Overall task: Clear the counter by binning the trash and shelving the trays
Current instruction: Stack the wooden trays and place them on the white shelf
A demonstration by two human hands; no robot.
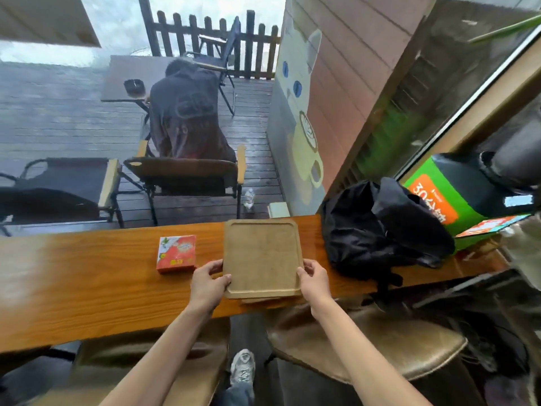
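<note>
2 hands grip the wooden tray at its near corners: the left hand curls round the left edge, the right hand round the right edge. This symmetric hold likely keeps the tray level for lifting off the counter. A second tray edge appears to show beneath it, so they may be stacked. The red box lies just left of the tray; its print is unreadable. The black bag sits to the right. The green carton reads "30", with further characters unclear.
</note>
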